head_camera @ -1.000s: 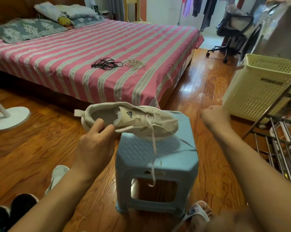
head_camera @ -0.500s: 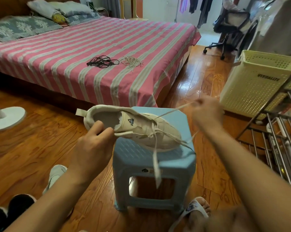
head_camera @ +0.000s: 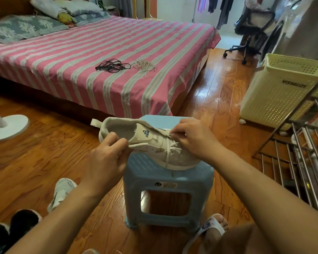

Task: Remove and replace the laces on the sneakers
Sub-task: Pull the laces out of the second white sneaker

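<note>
Polished wooden flooring fills the frame, and a bed [head_camera: 103,57] with a pink striped cover occupies the upper left; on it lie a bundle of black laces [head_camera: 112,66] and, just beside it, a bundle of pale laces [head_camera: 144,65]. A cream laundry basket [head_camera: 275,88] stands at the right, above a metal rack [head_camera: 301,162] at the right edge. At the centre a blue plastic stool [head_camera: 165,187] carries the beige sneaker [head_camera: 145,142], whose long axis runs from the heel at centre left to the toe at lower right, the toe end resting on the stool top. The heel collar is gripped by the left hand [head_camera: 107,158], with the fingers curled over the rim and the thumb pressed to the near side. The right hand [head_camera: 193,138] is placed over the tongue and eyelets, and its fingers [head_camera: 178,133] are closed in a pinch on the white lace [head_camera: 170,150], which hangs loose down the near side. The upper eyelets lie directly under the right hand, so the next pull is judged to fall to that hand, drawn away from the tongue while the heel is steadied by the left.
</note>
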